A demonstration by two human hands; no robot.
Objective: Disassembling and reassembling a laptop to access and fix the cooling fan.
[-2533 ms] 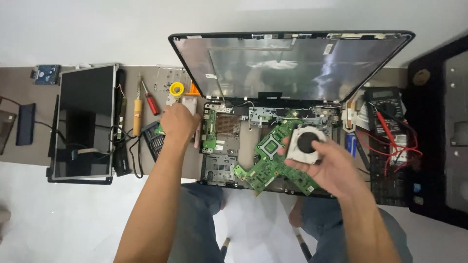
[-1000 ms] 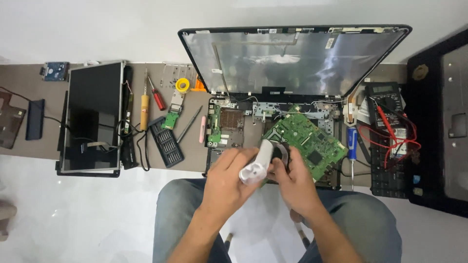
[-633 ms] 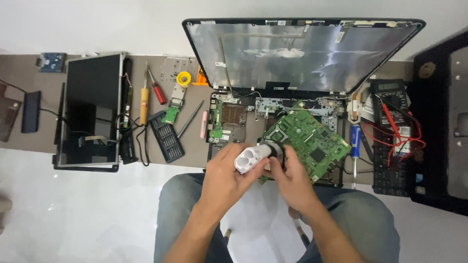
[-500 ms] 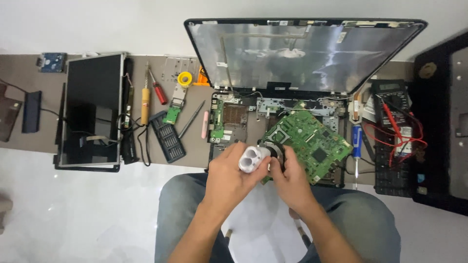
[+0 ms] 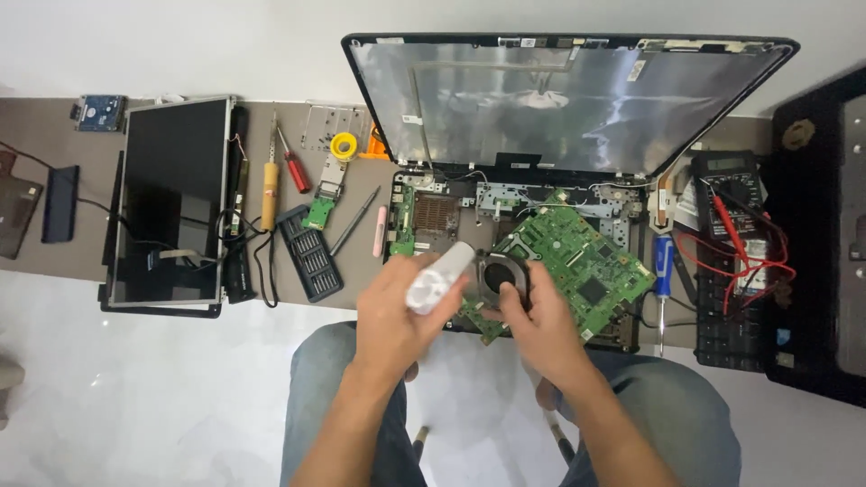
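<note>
Left hand (image 5: 397, 311), fingers wrapped around a white cylindrical tool (image 5: 439, 277) whose tip lies just beside the round fan (image 5: 502, 273); right hand (image 5: 539, 323), fingers pinching the fan's edge. The fan sits on the green motherboard (image 5: 586, 261), over the opened laptop base (image 5: 433, 215), beyond which the lid (image 5: 568, 99) stands raised.

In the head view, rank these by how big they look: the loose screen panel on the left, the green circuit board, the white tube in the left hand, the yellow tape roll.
1. Loose screen panel, clearly largest.
2. Green circuit board.
3. White tube in the left hand; held nearer the camera, so it may look oversized.
4. Yellow tape roll, smallest.
</note>
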